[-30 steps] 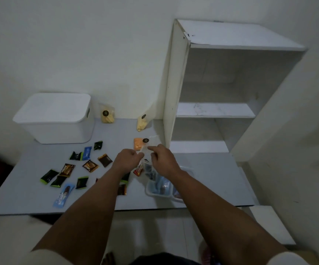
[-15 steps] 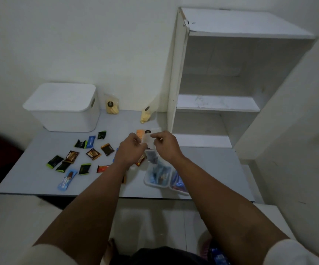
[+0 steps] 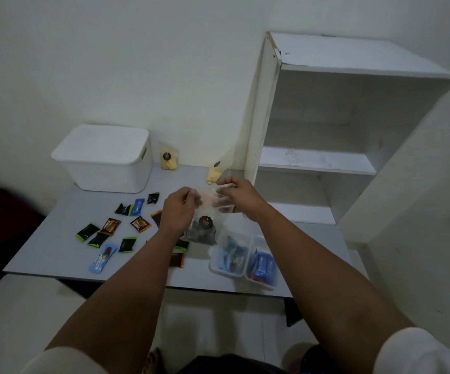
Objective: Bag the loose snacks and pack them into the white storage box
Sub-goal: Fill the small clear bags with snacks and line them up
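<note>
Pinching crinkly clear bag [image 3: 210,211] top: left hand [image 3: 180,209], right hand [image 3: 241,194].

1. A grey desk [image 3: 56,238] stands against a white wall [image 3: 137,63].
2. A white shelf unit [image 3: 326,163] stands at the desk's right end, its shelves open to the front.
3. Pale floor [image 3: 16,319] lies below.

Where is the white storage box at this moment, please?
In the head view, the white storage box stands with its lid on at the table's back left corner, against the wall, with a small bag of yellow snacks just to its right.
</note>
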`<state>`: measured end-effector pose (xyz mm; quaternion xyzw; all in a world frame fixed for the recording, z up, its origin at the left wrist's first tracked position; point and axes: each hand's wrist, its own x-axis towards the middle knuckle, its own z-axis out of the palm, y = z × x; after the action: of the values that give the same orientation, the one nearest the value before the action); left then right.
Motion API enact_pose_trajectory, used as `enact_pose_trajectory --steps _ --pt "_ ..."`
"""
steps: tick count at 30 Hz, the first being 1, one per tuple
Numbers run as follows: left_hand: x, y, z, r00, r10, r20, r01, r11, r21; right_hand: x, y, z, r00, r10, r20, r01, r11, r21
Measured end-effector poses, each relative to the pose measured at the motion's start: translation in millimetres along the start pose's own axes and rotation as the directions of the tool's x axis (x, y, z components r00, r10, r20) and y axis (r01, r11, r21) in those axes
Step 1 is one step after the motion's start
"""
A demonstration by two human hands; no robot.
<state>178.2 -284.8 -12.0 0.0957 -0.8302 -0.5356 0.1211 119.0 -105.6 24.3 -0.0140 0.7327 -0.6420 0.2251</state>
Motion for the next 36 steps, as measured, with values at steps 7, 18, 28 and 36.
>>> enact_pose_trajectory --steps 7,18,28,36 --pt "14 2 -26 0.999 -0.032 -0.03 0.032 0.999 -0.026 18 -16 27 0.988 -0.145 0.06 0.155 0.961 -0.228" --pt "69 -24 -86 0.985 -0.035 0.169 0.053 0.993 -0.105 64 -47 83 0.984 -0.136 0.114 0.17 0.908 -0.384" --pt "126 -41 -141 0.962 0.005 0.274 0.021 0.996 -0.091 107 -67 143 0.981 -0.184 0.065 0.195 0.895 -0.402" --pt "143 -72 -174 0.948 -0.019 0.317 0.055 0.993 -0.105 117 -45 194 0.965 -0.256 -0.053 0.217 0.898 -0.383"
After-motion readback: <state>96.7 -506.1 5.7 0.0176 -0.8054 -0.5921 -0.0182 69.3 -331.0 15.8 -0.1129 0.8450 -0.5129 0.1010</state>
